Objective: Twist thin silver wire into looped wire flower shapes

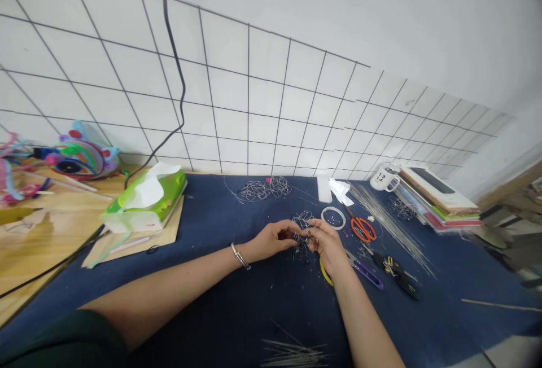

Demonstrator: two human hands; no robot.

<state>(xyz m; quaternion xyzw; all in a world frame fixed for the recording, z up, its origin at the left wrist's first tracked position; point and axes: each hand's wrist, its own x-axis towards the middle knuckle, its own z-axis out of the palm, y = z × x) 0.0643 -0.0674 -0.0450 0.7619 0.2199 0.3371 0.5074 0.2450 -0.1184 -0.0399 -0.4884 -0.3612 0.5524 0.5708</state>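
Note:
My left hand [279, 237], with a silver bangle at the wrist, pinches the left side of a small bundle of looped thin wire [303, 220]. On the bundle's other side my right hand [327, 242] is closed with its fingertips on the wire. The fingers of both hands nearly meet and cover the bundle's middle, so its exact form is hidden. Just right of my right hand lie a white ring-shaped dish [333, 218] with small beads, orange-handled scissors [363, 229] and a purple-handled snipping tool [368, 273]. A yellow ring [325, 273] shows partly beneath my right wrist.
Black-handled pliers [396, 275] and long straight wires [393, 227] lie to the right. Tangled wire shapes [265, 188] sit at the back. Cut wires [294, 354] lie in front. A tissue pack [146, 198], a mug [384, 178] and stacked books [440, 196] stand around.

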